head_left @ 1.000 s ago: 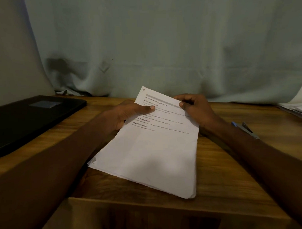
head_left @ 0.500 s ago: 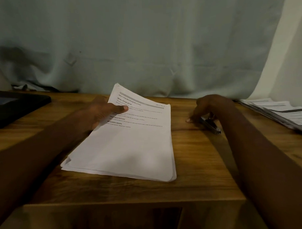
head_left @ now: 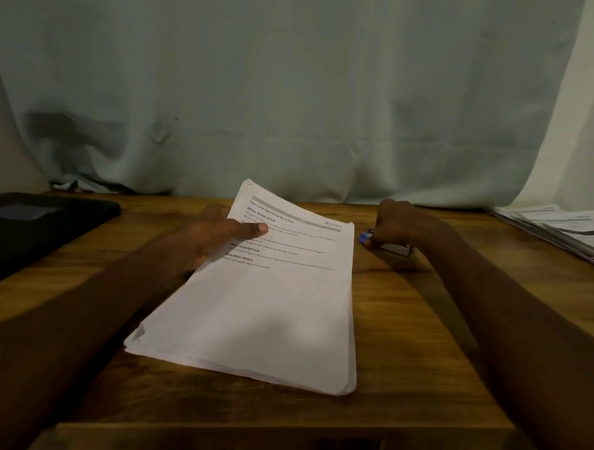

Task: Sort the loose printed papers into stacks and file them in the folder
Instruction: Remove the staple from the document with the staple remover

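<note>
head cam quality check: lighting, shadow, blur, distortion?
Head view: dim, warm light; a soft shadow falls across the lower half of the paper stack held by the left hand; headings legible, body text too soft to read; right hand on the blue-tipped stapler slightly blurred; wide-angle stretch at the forearms and table edge.

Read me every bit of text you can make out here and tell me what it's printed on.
All on the top sheet of the stack of papers held by the left hand:
"Return Under-Bed Storage Bin to Place"
"SECTION 1", the digit uncertain
"INITIAL SCENE SETUP"
"TASK DESCRIPTION"
"REQUIRED PROPS"
Body lines: too small.
Papers at right: blurred.
</note>
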Demonstrator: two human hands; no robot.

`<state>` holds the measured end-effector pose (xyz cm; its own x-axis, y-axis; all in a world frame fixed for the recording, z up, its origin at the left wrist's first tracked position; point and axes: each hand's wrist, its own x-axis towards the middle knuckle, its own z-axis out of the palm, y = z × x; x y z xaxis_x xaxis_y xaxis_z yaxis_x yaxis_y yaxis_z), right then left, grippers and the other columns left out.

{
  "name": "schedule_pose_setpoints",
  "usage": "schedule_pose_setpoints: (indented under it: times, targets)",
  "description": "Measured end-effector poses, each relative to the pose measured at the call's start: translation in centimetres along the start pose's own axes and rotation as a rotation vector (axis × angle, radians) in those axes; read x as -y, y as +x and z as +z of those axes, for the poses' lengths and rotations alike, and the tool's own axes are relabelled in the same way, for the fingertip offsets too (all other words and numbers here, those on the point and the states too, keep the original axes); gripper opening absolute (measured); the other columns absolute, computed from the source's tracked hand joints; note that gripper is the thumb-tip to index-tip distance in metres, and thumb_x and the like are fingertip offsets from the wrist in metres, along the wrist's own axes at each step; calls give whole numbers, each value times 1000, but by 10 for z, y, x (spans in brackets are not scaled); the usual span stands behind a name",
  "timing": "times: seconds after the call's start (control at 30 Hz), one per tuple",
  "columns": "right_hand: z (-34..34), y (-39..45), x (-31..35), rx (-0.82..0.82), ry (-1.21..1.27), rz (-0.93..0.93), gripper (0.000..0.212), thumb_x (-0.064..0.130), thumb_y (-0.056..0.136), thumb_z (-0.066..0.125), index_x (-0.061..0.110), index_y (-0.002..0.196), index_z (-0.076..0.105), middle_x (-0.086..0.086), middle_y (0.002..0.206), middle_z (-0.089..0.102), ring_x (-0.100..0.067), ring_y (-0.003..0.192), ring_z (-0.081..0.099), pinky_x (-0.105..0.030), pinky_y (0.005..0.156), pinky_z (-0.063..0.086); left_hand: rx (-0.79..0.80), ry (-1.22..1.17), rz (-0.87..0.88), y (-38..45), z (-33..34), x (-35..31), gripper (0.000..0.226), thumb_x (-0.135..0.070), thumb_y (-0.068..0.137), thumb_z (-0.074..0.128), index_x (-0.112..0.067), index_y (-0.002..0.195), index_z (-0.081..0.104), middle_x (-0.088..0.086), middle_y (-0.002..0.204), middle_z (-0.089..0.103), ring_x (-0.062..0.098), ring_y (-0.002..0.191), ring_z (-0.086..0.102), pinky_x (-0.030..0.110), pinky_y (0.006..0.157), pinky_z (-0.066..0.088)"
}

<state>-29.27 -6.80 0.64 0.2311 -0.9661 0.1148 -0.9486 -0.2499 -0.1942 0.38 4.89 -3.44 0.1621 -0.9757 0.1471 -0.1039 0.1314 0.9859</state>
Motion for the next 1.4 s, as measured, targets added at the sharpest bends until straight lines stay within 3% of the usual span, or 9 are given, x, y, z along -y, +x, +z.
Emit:
schedule_pose_setpoints:
  times: [0.13, 0.23, 0.33, 0.5, 0.63, 0.9, 1.1, 1.27, 1.4]
  targets:
    - [6, 4, -5, -124, 186, 39, 43, 40, 84, 82, 7, 105, 66, -11, 100, 67, -28, 94, 67, -42, 83, 59, 9, 29, -2, 0, 0, 0, 35, -9, 84, 81, 0, 117, 73, 14, 110, 77, 33, 102, 75, 48, 98, 56]
    - [3, 7, -5, -236, 605, 35, 42, 42, 92, 73, 1, 100, 69, -17, 97, 70, -32, 94, 69, -40, 75, 54, 5, 49, 7, -2, 1, -1, 34, -10, 83, 81, -1, 115, 74, 13, 108, 78, 32, 100, 76, 43, 91, 59]
    - [-7, -4, 16, -192, 836, -75, 31, 36, 101, 62, 6, 109, 68, -4, 91, 69, -19, 85, 63, -32, 67, 48, 35, 77, 32, -6, 5, -5, 30, -8, 84, 80, -3, 113, 75, 11, 105, 79, 31, 98, 76, 37, 80, 63]
    - [-6, -28, 59, -128, 814, -351, 39, 42, 91, 75, 18, 120, 64, 3, 104, 66, -12, 92, 61, -27, 83, 51, 120, 97, 53, -12, 11, -9, 33, -5, 81, 81, -2, 113, 75, 12, 109, 78, 31, 99, 76, 42, 87, 62]
    - [4, -33, 71, -120, 856, -438, 28, 29, 83, 85, 17, 106, 74, 5, 95, 75, -8, 87, 71, -25, 81, 56, 130, 119, 62, -20, 19, -16, 22, 1, 83, 79, -3, 105, 76, 10, 97, 80, 25, 86, 78, 29, 69, 62]
    - [8, -31, 71, -40, 896, -349, 11, 18, 83, 85, 15, 89, 75, -4, 91, 78, -21, 88, 73, -37, 88, 58, 178, 162, 53, -28, 28, -23, 17, -1, 85, 78, -8, 100, 77, 6, 93, 80, 20, 83, 78, 26, 67, 61]
    - [8, -32, 68, 30, 921, -320, 12, 13, 82, 85, 15, 90, 76, -1, 84, 74, -14, 77, 67, -27, 73, 51, 64, 116, 27, -22, 24, -36, 21, -18, 89, 77, -7, 107, 78, 13, 99, 79, 33, 91, 77, 41, 83, 63]
    - [14, -32, 69, 68, 899, -308, 13, 12, 82, 85, 17, 88, 74, -2, 84, 72, -16, 80, 65, -26, 70, 51, -55, 168, 115, -23, 29, -28, 12, -17, 88, 80, -8, 95, 80, 9, 89, 80, 25, 78, 78, 29, 66, 63]
    - [15, -31, 69, 82, 899, -262, 30, 19, 79, 88, 16, 105, 74, 0, 83, 71, -14, 75, 65, -21, 59, 49, -124, 191, 202, -19, 28, -19, 5, -13, 86, 82, -8, 88, 81, 8, 84, 79, 22, 76, 77, 30, 75, 62]
